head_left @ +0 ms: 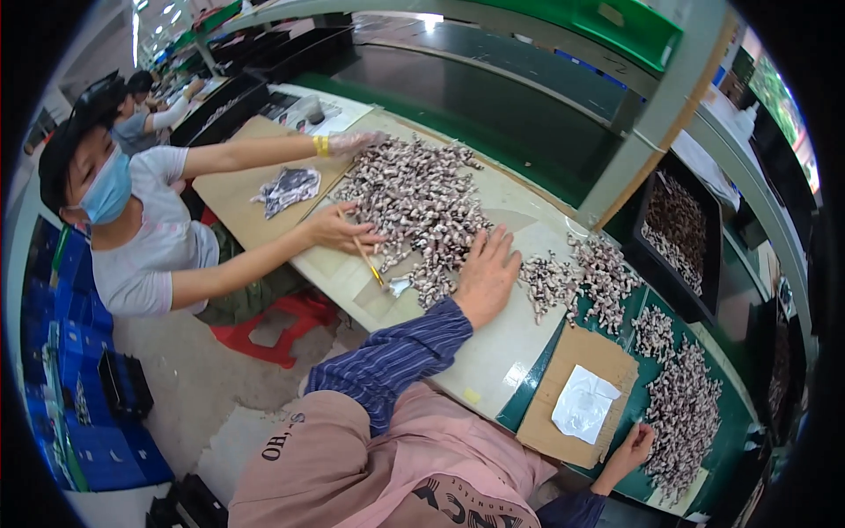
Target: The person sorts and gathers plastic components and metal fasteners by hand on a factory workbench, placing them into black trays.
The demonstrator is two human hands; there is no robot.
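Observation:
My left hand [488, 275] is spread with its fingers extended, at the right edge of a large pile of small dark-and-white mottled pieces [414, 194] on the pale tabletop. My right hand [632, 453] is closed, thumb and fingertips together, beside another pile of the same pieces [682, 414]. Whatever its fingertips hold, if anything, is too small to make out. Left of that hand lies a cardboard sheet [539, 418] with a crumpled white sheet [585, 403] on it. Smaller clusters of the pieces [603, 282] lie between my two hands.
Across the big pile, a masked co-worker [150, 220] has both hands at it, one gloved, one with a thin brush [365, 255]. A black crate [673, 233] with more pieces stands at the right. A metal post [660, 114] rises at the table's far edge.

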